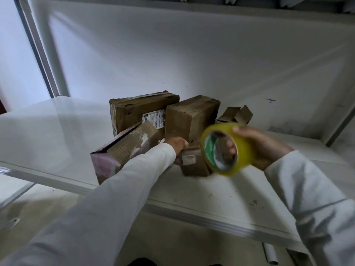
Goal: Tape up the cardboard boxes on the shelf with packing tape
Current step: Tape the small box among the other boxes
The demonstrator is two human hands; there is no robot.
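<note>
Several worn cardboard boxes crowd the white shelf point(221, 192). My left hand point(176, 145) grips the top edge of a small brown box point(194, 164) at the front of the group. My right hand point(263, 144) holds a yellowish roll of packing tape point(243, 150) just right of that box, fingers through its core. Behind stand a labelled box point(138, 112) and a taller box point(190, 116). A box with a pink end point(123, 152) lies tilted at the left. The roll is blurred.
A small torn-open box point(235, 115) sits at the back right. The shelf's white back panel point(192, 54) rises behind the boxes. A metal upright point(50, 54) stands at the left. The shelf's front rail point(192, 217) runs below my arms.
</note>
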